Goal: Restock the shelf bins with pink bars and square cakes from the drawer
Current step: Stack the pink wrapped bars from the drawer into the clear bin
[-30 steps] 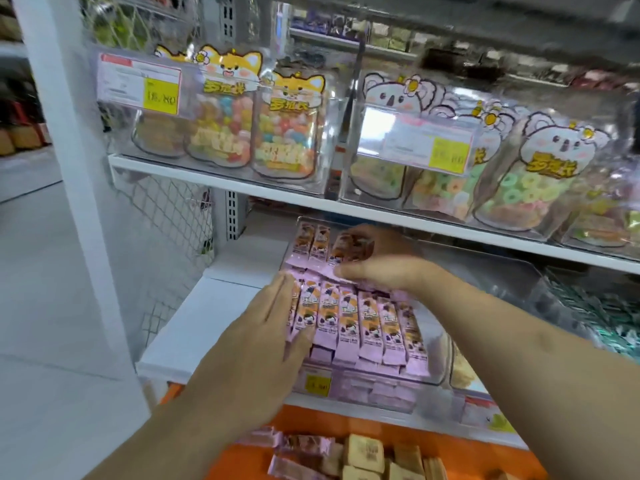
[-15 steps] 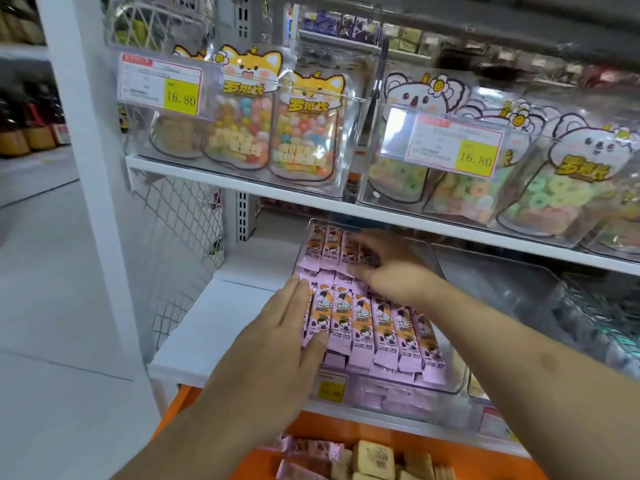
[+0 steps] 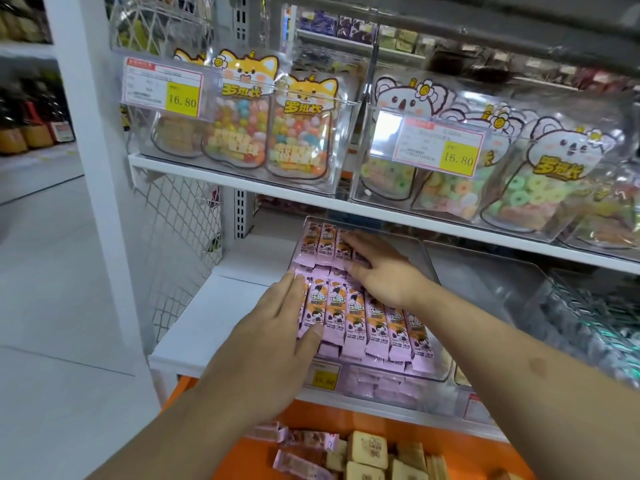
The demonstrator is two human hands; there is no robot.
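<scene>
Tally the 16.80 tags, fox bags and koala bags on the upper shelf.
16.80 tags: 2
Fox bags: 3, one half hidden behind the left tag
Koala bags: 3 with a face showing; the bags further right are too blurred to sort
Total: 8
</scene>
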